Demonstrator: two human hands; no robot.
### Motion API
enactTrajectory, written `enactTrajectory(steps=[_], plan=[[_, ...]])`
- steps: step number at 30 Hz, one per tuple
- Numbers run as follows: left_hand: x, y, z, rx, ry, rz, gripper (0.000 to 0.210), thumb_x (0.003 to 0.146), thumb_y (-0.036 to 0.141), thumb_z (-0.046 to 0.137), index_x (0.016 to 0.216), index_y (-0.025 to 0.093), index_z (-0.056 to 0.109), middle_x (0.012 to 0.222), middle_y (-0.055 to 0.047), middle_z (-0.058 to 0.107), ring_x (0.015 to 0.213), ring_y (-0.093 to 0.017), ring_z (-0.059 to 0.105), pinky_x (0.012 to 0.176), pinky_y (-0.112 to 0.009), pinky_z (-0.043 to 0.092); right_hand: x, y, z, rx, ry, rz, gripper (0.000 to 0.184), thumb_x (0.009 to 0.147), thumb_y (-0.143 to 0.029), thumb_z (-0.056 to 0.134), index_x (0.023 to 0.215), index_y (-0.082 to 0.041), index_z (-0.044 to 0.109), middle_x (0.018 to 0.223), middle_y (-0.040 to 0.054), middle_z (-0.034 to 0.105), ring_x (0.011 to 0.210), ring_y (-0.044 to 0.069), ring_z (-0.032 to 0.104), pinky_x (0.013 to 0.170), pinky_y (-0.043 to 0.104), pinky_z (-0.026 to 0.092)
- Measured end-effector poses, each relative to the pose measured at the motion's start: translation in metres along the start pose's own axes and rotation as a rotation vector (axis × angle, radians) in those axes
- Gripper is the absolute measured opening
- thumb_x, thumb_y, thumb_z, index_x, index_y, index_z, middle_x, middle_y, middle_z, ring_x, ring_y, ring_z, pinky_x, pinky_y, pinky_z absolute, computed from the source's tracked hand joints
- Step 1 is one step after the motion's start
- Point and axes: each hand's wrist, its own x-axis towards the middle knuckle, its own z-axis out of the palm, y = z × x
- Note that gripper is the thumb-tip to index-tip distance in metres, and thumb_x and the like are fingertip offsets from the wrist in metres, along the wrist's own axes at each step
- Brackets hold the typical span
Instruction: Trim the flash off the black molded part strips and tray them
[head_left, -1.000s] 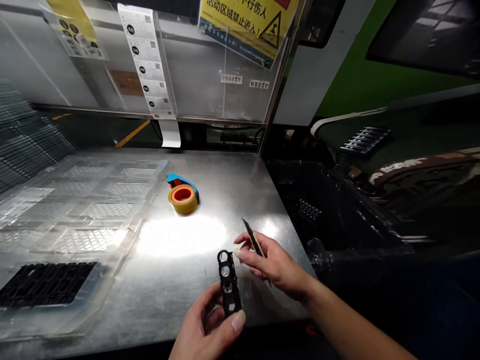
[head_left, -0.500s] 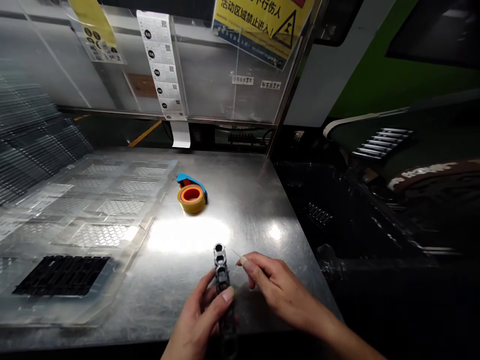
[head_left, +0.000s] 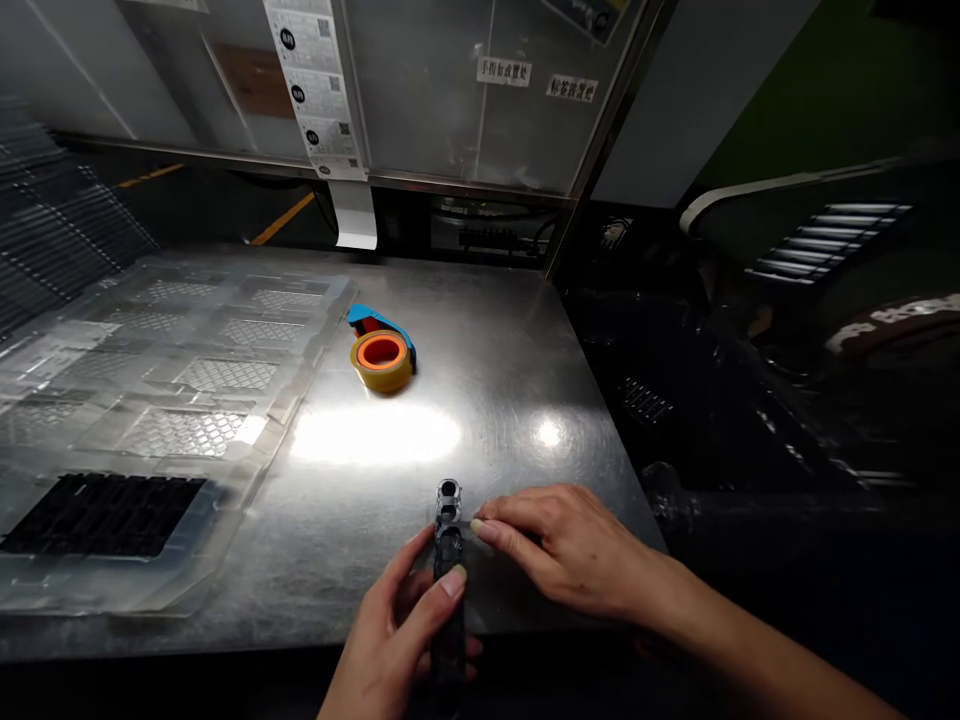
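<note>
Both hands work at the steel table's (head_left: 487, 330) near edge: left hand (head_left: 397, 640) grips a narrow black plastic part (head_left: 448, 545) upright; right hand (head_left: 570, 545) pinches closed against its upper section. Farther back, a yellow tape roll (head_left: 381, 358); left, clear trays (head_left: 150, 400).

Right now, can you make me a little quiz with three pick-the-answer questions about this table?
1. Where does the tape roll lie?
A. on the metal table
B. in the clear tray
C. in a hand

2. What colour is the tape roll's inner ring?
A. green
B. orange
C. white

3. How is the black part held?
A. lying alone on the table
B. pinched in the left hand, with the right hand at its side
C. hanging from the screen

Answers: 1 A, it rests on bare metal beside the clear tray. 2 B, the core is orange. 3 B, left thumb and fingers clasp it.
</note>
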Motion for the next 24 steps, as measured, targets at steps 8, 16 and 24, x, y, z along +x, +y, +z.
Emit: enactTrajectory(steps=[8, 16, 24], plan=[[0.0019, 0.0012, 0.0003, 0.029, -0.002, -0.003, 0.076, 0.086, 0.053, 0.075, 0.149, 0.023, 0.046, 0.106, -0.009, 0.073, 0.074, -0.028, 0.076, 0.067, -0.042, 0.063, -0.0024, 0.0045, -0.0003, -0.044, 0.008, 0.006, 0.035, 0.108, -0.044, 0.048, 0.108, -0.028, 0.079, 0.085, 0.0025, 0.079, 0.075, 0.020, 0.070, 0.068, 0.029, 0.041], [-0.0008, 0.0028, 0.0027, 0.029, 0.022, 0.002, 0.074, 0.087, 0.050, 0.075, 0.149, 0.021, 0.047, 0.100, -0.007, 0.073, 0.073, -0.026, 0.075, 0.066, -0.038, 0.062, -0.0030, 0.0050, -0.0023, -0.050, 0.001, -0.004, 0.033, 0.108, -0.042, 0.049, 0.113, -0.028, 0.079, 0.087, 0.0023, 0.080, 0.075, 0.019, 0.070, 0.070, 0.028, 0.043], [-0.0008, 0.0043, 0.0048, 0.036, 0.036, 0.006, 0.076, 0.085, 0.051, 0.077, 0.150, 0.022, 0.048, 0.093, -0.004, 0.071, 0.072, -0.027, 0.075, 0.065, -0.039, 0.062, -0.0041, 0.0021, -0.0093, -0.139, -0.038, 0.011, 0.033, 0.109, -0.042, 0.047, 0.117, -0.032, 0.078, 0.091, 0.0009, 0.081, 0.080, 0.019, 0.073, 0.071, 0.027, 0.045]])
